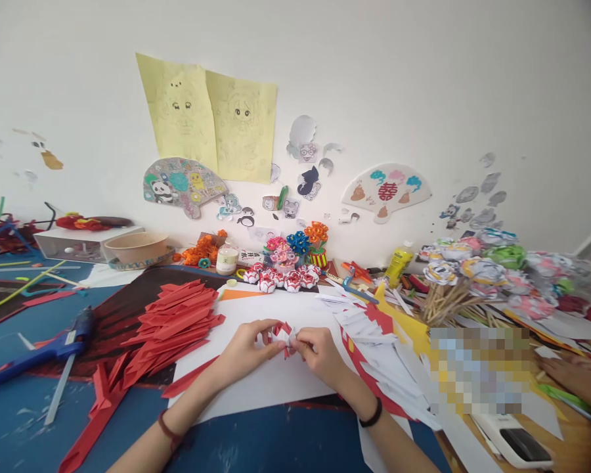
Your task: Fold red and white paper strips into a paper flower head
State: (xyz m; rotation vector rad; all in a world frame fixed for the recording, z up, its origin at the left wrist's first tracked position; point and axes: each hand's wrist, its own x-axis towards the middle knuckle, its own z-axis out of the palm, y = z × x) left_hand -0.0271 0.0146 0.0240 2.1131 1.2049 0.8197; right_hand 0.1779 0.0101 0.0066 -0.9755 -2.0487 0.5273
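Head view: two hands (249,348) (320,351) pinch one paper flower (283,334).

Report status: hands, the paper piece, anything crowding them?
Left hand and right hand both pinching red-and-white paper piece. Red strip pile close left.

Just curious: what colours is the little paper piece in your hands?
Red and white paper piece, in the head view.

Wall (423,79): white, evenly lit, beyond the grip.
Wall decor: two yellow drawings (209,115), paper fans.
Tabletop (285,440): blue, beneath the grip.
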